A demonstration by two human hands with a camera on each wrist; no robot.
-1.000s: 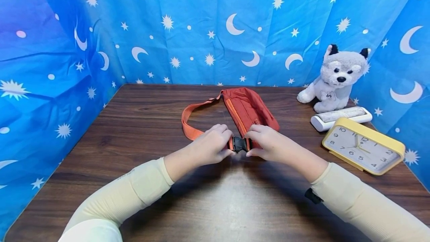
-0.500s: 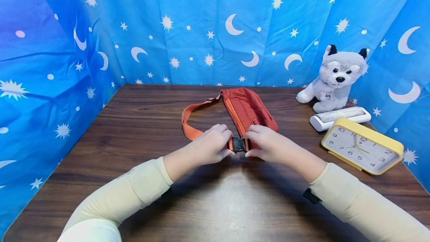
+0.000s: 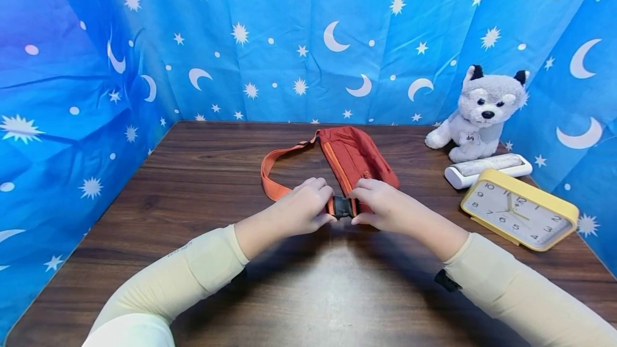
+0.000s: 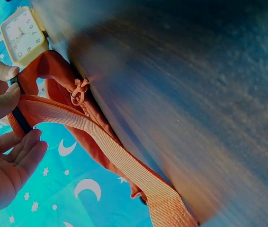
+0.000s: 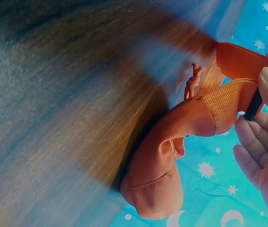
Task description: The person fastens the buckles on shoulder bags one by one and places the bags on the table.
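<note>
A rust-red waist bag (image 3: 354,154) lies on the table, its orange strap (image 3: 276,170) looping out to the left. At the strap's near side is a black buckle (image 3: 343,207), its two halves joined. My left hand (image 3: 306,205) pinches the buckle's left end between thumb and fingers; in the left wrist view the orange webbing (image 4: 110,137) runs away from that grip. From the other side my right hand (image 3: 381,205) pinches the right end, where the right wrist view shows a short webbing piece (image 5: 231,101) leading to the bag. The fingers partly cover both buckle ends.
On the right of the wooden table (image 3: 202,149) sits a grey plush dog (image 3: 487,111). In front of it lie a white oblong case (image 3: 489,169) and a yellow alarm clock (image 3: 520,210). A blue star-and-moon curtain (image 3: 289,42) hangs behind and at both sides.
Both hands stay almost still at the buckle. The bag and its strap keep their place; the whole head view shifts only very slightly.
</note>
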